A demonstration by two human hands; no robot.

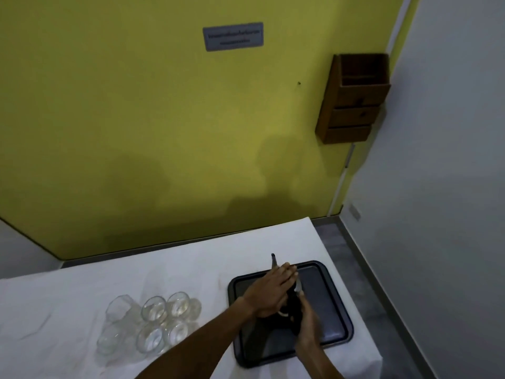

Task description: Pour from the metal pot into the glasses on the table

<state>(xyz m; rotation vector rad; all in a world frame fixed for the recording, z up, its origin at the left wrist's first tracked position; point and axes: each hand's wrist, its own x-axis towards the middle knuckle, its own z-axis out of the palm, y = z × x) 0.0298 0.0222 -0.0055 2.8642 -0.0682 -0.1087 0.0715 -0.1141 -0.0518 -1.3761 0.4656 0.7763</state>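
Across the white-clothed surface [164, 269], one dark tray [325, 305] sits at the right, and on it stands the single metal pot [296, 314], mostly hidden by both hands. Left of the tray, well apart, cluster six clear glasses [153, 321], some blurred, so the count is a judgement. The pot likely handles stiff, smooth and weighty if full; its dark handle is the sound hold. The left hand [269, 292] lies flat over the top, fingers extended; the right hand [307, 328] has fingers wrapped around the handle. The glasses look fragile and tip-prone.
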